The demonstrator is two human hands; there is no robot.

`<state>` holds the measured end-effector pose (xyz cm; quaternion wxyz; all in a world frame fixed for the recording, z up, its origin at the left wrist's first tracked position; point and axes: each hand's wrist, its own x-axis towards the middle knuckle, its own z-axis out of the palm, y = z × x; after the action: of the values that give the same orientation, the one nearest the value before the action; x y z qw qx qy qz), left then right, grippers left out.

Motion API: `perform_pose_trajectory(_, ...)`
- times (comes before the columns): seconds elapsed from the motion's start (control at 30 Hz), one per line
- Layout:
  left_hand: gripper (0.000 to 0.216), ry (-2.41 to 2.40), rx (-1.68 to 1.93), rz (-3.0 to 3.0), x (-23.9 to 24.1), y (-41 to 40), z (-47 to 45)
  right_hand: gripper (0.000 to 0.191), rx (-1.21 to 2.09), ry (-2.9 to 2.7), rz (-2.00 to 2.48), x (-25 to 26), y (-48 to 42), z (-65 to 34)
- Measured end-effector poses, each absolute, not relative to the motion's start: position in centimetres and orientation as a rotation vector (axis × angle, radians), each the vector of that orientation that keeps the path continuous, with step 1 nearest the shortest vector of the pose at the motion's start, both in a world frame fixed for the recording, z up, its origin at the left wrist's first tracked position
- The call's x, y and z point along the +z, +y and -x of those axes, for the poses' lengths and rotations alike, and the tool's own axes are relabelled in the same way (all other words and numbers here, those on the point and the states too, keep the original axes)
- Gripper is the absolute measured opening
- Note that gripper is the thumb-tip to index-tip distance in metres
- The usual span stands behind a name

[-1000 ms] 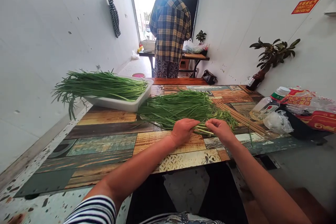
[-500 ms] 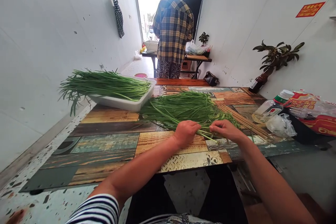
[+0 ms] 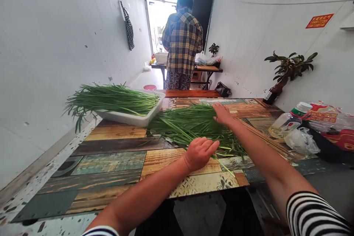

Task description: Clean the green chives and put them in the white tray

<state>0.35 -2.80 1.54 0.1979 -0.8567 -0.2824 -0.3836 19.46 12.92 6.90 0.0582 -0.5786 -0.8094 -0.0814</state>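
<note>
My left hand [image 3: 201,153] is closed around a few chives near the front of the table, and their pale stalk ends [image 3: 225,167] poke out to the right. A loose pile of green chives [image 3: 185,121] lies just beyond it. At the pile's far right side is my right hand [image 3: 222,114], fingers stretched out and apart over the leaves, with nothing visible in its grasp. More chives [image 3: 118,99] fill a white plastic tray [image 3: 132,119] at the left, their leaf tips hanging over its edge.
Thin wooden skewers [image 3: 262,138] lie right of the pile. Further right are a clear jar [image 3: 287,122], a crumpled plastic bag [image 3: 301,141] and red packaging [image 3: 322,114]. A brown bottle [image 3: 273,91] holds a leafy plant. A person in a plaid shirt [image 3: 182,42] stands beyond the table, back turned.
My right hand has left the stalk ends near my left hand and moved away to the pile's far side, its fingers spreading. My left hand still grips chives, slightly nearer me. The view has tilted up.
</note>
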Motion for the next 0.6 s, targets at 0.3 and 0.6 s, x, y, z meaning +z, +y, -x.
perform_pose_trajectory(0.3, 0.021, -0.816, -1.05, 2.402, 2.1, -2.5, -0.4, 0.086, 0.008, -2.858, 1.906, 7.4, 20.1, -17.5)
perform_pose_trajectory(0.6, 0.023, -0.92, -0.889, 2.464, 2.2, -2.2, -0.4, 0.045, -0.258, -2.886, 1.814, 8.7, 17.7, -16.8)
